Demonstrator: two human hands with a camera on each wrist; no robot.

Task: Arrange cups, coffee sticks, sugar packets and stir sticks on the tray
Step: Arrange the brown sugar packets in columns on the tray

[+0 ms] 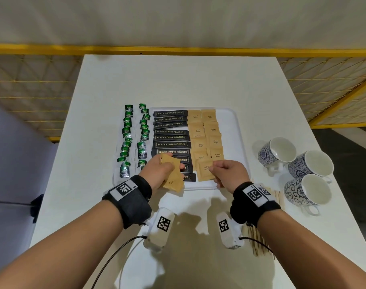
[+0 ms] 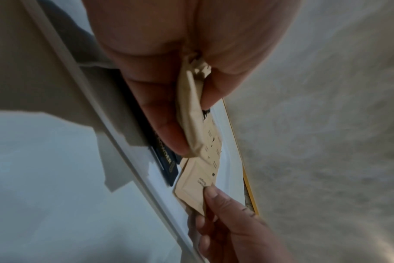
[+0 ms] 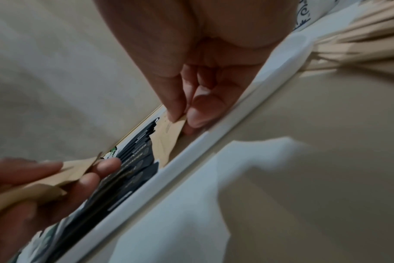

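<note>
Sugar packets are being laid out: a spare bunch (image 1: 172,174) is gripped by the left hand (image 1: 160,171) while one packet (image 1: 205,170) is pinched by the right hand (image 1: 230,172) over the tray (image 1: 233,130), where alignment with the sugar column seems needed next.

Tan sugar pkts (image 1: 206,134) rowed on tray (image 1: 232,130), maybe overlapping.

The head view looks steeply down on the white rectangular plastic tray (image 1: 230,130); both wrist views (very close, low) share its near rim.
</note>
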